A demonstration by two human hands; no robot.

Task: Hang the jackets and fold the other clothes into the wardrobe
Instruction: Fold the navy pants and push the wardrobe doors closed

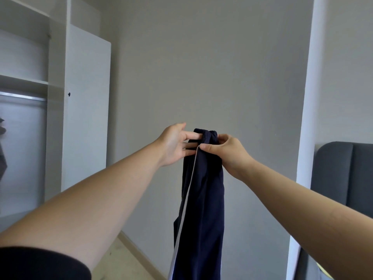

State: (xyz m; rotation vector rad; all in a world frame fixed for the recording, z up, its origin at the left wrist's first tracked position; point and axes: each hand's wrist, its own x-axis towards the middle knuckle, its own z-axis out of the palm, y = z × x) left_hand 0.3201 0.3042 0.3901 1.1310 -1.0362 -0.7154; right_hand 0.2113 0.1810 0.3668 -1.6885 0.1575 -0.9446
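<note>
Both hands hold a pair of navy track pants [201, 199] up by the waistband in mid-air, in front of the grey wall. The right hand [228, 152] pinches the bunched top, thumb and fingers curled round the cloth. The left hand [173, 146] has straighter fingers slipped against the waistband; whether it truly grips is hard to tell. The legs hang straight down, unfolded. The wardrobe [56, 98] stands open at far left, its rail [22, 97] showing a dark garment at the edge. Folding seems barely begun, and shelving is left.
</note>
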